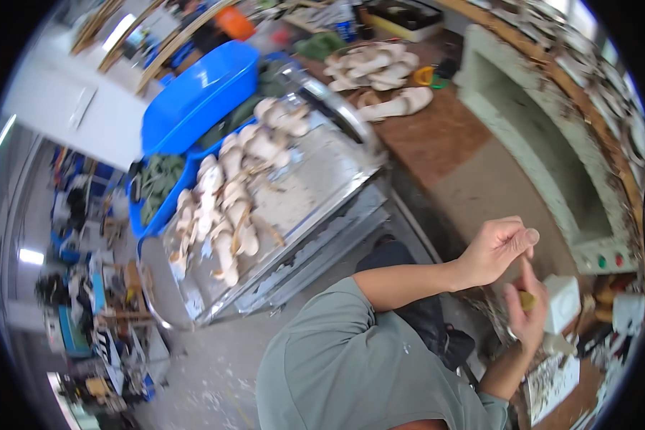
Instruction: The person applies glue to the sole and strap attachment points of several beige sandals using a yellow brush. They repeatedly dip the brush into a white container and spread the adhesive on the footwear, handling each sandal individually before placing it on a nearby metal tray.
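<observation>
My left hand (496, 251) is closed in a pinch, its thumb pressed against the curled fingers. What it holds, if anything, is too small to tell. Just below it, my right hand (529, 315) is curled around a small yellow object (527, 300), mostly hidden by the fingers; its kind is unclear. One finger of the right hand points up and meets the left fingertips. Both hands are over the brown worktable (484, 183), in front of a long pale green trough-like machine (545, 158). Pale beige sandals (394, 105) and a pile of similar pieces lie farther back on the table.
To the left stands a metal cart (315, 183) with several beige sandals (229, 193) on top. Blue plastic bins (201, 93) sit behind it, one with dark green material (161, 179). A white box-like object (562, 302) is right of my hands. Yellow tape (424, 76) lies near the back.
</observation>
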Action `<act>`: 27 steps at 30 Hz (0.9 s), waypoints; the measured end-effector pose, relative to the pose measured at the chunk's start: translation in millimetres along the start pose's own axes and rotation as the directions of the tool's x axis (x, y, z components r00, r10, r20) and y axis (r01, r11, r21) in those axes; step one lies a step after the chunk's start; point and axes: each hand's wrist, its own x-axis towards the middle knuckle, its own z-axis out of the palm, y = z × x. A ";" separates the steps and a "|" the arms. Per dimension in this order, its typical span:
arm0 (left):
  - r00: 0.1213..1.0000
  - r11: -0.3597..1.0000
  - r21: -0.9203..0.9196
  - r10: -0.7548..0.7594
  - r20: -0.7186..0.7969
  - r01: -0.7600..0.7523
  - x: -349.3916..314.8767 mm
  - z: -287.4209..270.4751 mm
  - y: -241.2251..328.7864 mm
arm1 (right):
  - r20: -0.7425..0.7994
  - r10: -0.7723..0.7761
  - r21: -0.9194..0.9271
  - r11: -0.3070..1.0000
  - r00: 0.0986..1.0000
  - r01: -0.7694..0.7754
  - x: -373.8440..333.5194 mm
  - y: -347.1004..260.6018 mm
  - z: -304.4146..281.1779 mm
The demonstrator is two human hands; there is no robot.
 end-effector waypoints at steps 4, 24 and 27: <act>0.973 0.977 0.187 -0.056 -0.224 0.099 -66.5 -91.6 -4.6 | -0.230 0.218 0.243 0.956 0.949 -0.161 -42.2 53.5 30.7; 0.813 -0.090 0.809 0.115 -0.571 0.581 -434.1 -366.6 176.1 | -0.458 0.395 0.561 0.823 0.796 -0.086 -92.7 43.8 60.2; 0.825 -0.093 0.833 0.235 -0.514 0.546 -448.9 -367.9 164.3 | -0.229 0.365 0.671 0.731 0.902 -0.126 -102.1 84.5 46.7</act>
